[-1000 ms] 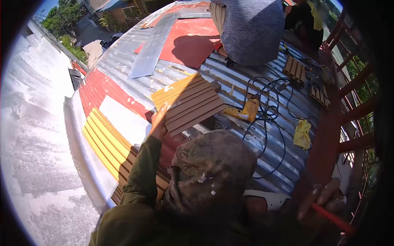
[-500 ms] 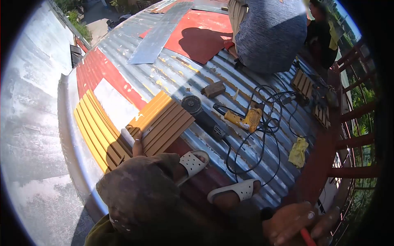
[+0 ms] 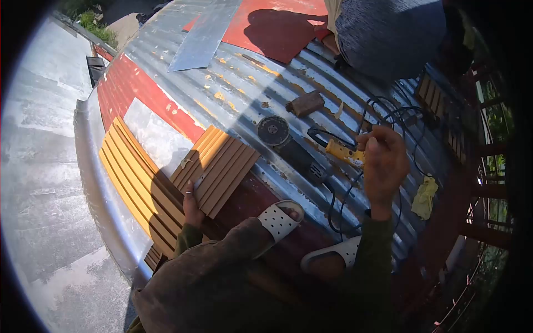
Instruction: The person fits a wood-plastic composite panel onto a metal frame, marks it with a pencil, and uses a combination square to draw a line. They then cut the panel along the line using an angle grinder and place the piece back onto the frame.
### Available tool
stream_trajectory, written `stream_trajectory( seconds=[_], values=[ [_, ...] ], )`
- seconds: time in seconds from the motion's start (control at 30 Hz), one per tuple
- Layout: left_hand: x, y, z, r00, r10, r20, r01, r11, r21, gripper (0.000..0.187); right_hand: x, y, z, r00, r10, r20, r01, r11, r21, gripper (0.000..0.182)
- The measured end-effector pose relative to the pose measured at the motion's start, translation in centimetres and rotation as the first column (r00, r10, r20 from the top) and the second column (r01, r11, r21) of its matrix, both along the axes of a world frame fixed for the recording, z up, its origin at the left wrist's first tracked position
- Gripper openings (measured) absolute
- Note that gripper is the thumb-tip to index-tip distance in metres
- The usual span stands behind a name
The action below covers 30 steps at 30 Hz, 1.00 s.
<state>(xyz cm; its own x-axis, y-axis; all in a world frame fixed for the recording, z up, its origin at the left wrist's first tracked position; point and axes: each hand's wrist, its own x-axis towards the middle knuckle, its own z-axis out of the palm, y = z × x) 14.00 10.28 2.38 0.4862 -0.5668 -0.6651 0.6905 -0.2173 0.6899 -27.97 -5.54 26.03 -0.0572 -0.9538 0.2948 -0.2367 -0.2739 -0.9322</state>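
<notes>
My left hand (image 3: 191, 208) grips the lower left edge of a short brown ribbed panel (image 3: 230, 175), its thumb on top and the fingers partly hidden. To the left lie longer ribbed panels (image 3: 125, 177), yellow in sun and brown in shade. My right hand (image 3: 384, 166) is raised, fingers curled and pinched together; what they hold, if anything, does not show. Behind that hand is a yellow power drill (image 3: 344, 151), partly covered. An angle grinder (image 3: 294, 150) with a round disc lies on the corrugated roof between my hands.
A wooden block (image 3: 307, 104) lies beyond the grinder, near black cables (image 3: 397, 114). A yellow cloth (image 3: 425, 198) is at the right, before a dark red railing (image 3: 491, 191). Another person in a grey shirt (image 3: 388, 39) bends over the roof ahead, near red and bare metal sheets (image 3: 202, 39).
My right hand has risen from the lower right corner to in front of the drill; the red stick it held no longer shows. My left hand stays at the short panel, now in fuller view.
</notes>
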Motion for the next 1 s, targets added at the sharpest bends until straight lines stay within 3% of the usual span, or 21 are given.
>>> stream_trajectory(
  seconds=[0.03,0.07,0.1,0.13,0.2,0.27,0.33,0.37,0.43,0.47,0.57,0.6,0.67,0.77,1.0],
  values=[
    [0.1,0.0,-0.2,0.999,-0.039,-0.01,0.038,0.998,-0.054,0.061,-1.3,-3.2,-4.6,0.928,0.101,-0.358,-0.036,0.982,0.184,0.066],
    [0.2,0.1,-0.5,0.996,-0.09,-0.019,0.087,0.99,-0.111,0.061,-2.9,-5.2,-10.9,0.701,0.117,-0.703,-0.1,0.993,0.067,0.072],
    [0.2,0.1,-0.7,0.993,-0.107,-0.052,0.1,0.987,-0.129,0.062,-2.8,-6.3,-12.5,0.585,0.367,-0.724,-0.035,0.903,0.429,0.076],
    [0.2,0.2,-0.9,0.989,-0.123,-0.082,0.11,0.983,-0.145,0.063,-3.1,-7.1,-14.7,0.447,0.51,-0.735,-0.058,0.837,0.544,0.078],
    [-0.1,0.1,-0.7,0.989,-0.116,-0.094,0.107,0.989,-0.098,0.064,-2.4,-7.6,-16.1,0.193,0.529,-0.827,-0.1,0.849,0.519,0.075],
    [-0.7,0.2,0.0,0.981,-0.167,-0.098,0.158,0.983,-0.093,0.064,-3.2,-8.5,-20.4,0.318,0.502,-0.804,-0.2,0.865,0.46,0.07],
    [-0.7,0.7,-0.7,0.975,-0.204,-0.087,0.197,0.977,-0.078,0.064,-3.7,-8.8,-19.8,0.331,0.532,-0.779,-0.196,0.846,0.495,0.067],
    [-0.7,1.0,-0.9,0.944,-0.291,0.152,0.299,0.954,-0.033,0.066,-3.7,-9.0,-19.3,0.338,0.567,-0.751,-0.23,0.824,0.518,0.064],
    [-1.8,1.0,-0.5,0.854,-0.366,0.371,0.382,0.924,0.031,0.069,-3.6,-8.4,-18.1,0.33,0.58,-0.745,-0.198,0.814,0.546,0.061],
    [-2.2,0.7,0.7,0.893,-0.328,0.31,0.333,0.942,0.039,0.071,-3.5,-7.8,-17.4,0.33,0.589,-0.737,-0.167,0.805,0.569,0.058],
    [-0.4,2.0,-1.9,0.736,-0.445,0.51,0.464,0.88,0.098,0.076,-4.8,-4.4,-14.9,0.265,0.64,-0.721,-0.136,0.765,0.629,0.049],
    [0.6,2.4,-2.8,0.728,-0.46,0.509,0.485,0.87,0.094,0.08,-5.6,-2.9,-14.0,0.267,0.626,-0.733,-0.088,0.773,0.628,0.049],
    [1.9,2.0,-4.7,0.909,-0.371,0.191,0.376,0.926,0.007,0.09,-7.9,-0.4,-11.8,0.325,0.644,-0.693,-0.055,0.744,0.665,0.035],
    [1.6,0.7,-4.3,0.948,-0.317,0.011,0.316,0.947,0.055,0.083,-13.0,2.5,-11.1,0.362,0.58,-0.73,0.092,0.757,0.647,0.033],
    [0.2,-0.8,-2.9,0.934,-0.354,-0.039,0.356,0.926,0.123,0.07,-28.4,9.0,-14.9,0.026,0.6,-0.799,0.264,0.767,0.585,0.05]
  ],
)
